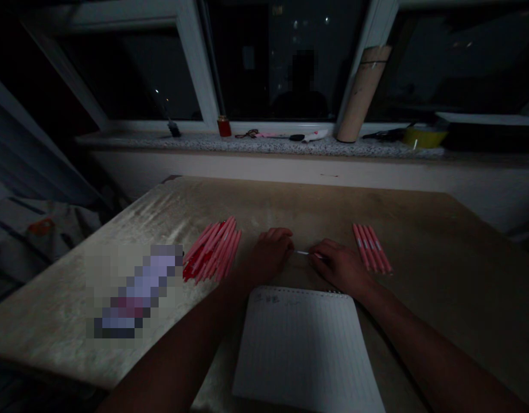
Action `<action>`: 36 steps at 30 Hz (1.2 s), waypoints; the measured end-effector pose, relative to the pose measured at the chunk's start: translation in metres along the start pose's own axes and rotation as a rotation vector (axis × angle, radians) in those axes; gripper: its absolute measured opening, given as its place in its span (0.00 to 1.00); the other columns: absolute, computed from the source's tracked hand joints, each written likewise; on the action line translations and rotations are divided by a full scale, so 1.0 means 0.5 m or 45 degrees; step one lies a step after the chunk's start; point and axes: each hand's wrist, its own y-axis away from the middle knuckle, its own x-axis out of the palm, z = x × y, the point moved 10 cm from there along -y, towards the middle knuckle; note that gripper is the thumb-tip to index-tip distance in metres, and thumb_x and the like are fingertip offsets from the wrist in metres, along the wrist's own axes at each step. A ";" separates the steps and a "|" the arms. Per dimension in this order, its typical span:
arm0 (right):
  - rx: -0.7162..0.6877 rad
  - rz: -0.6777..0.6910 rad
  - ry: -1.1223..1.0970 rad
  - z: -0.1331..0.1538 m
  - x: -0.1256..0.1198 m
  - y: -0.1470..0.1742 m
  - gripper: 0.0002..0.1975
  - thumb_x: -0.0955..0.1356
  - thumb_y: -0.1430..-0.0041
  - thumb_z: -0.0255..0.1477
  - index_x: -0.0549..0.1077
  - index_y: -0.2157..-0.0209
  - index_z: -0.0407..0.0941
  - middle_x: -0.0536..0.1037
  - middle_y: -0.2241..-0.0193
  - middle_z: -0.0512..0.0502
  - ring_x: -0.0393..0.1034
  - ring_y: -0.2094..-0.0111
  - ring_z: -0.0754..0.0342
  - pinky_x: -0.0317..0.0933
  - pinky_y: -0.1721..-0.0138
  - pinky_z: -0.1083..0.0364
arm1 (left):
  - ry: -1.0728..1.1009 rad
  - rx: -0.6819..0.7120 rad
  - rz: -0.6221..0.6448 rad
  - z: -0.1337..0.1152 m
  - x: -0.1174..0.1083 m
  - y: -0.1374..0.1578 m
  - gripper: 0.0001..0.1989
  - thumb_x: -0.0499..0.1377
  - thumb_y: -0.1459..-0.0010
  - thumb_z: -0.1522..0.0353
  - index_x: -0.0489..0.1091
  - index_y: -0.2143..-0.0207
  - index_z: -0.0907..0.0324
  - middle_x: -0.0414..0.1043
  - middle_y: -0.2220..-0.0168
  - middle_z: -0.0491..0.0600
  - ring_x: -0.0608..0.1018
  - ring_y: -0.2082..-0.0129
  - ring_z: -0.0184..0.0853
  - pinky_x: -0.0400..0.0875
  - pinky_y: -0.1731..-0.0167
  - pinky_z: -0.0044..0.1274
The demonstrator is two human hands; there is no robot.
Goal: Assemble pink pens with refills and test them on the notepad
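Note:
Between my two hands runs a slim pen (pixel 302 252), its pale middle part showing and a bit of pink at the right-hand fingers. My left hand (pixel 273 248) has its fingers curled at the pen's left end, the grip partly hidden. At the other end, my right hand (pixel 335 261) pinches it with thumb and fingers. Left of my hands lies a loose pile of pink pens (pixel 215 249), some with red parts. To the right, several pink pens (pixel 371 248) lie side by side in a neat row. A lined spiral notebook (pixel 303 350) lies open below my hands.
A blurred-out oblong item (pixel 139 292) lies at the table's left. Behind the table (pixel 290 201), a speckled window sill (pixel 268 144) holds a small red jar (pixel 224 126), a tall cardboard tube (pixel 362 94) and a yellow tape roll (pixel 424 137). The room is dim.

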 end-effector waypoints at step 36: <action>0.140 -0.060 0.030 -0.032 -0.012 0.001 0.10 0.61 0.41 0.30 0.73 0.65 0.44 0.74 0.67 0.44 0.69 0.65 0.52 0.60 0.64 0.55 | -0.026 -0.200 -0.015 0.115 -0.008 0.005 0.06 0.52 0.43 0.71 0.68 0.67 0.61 0.70 0.65 0.50 0.70 0.63 0.34 0.63 0.62 0.26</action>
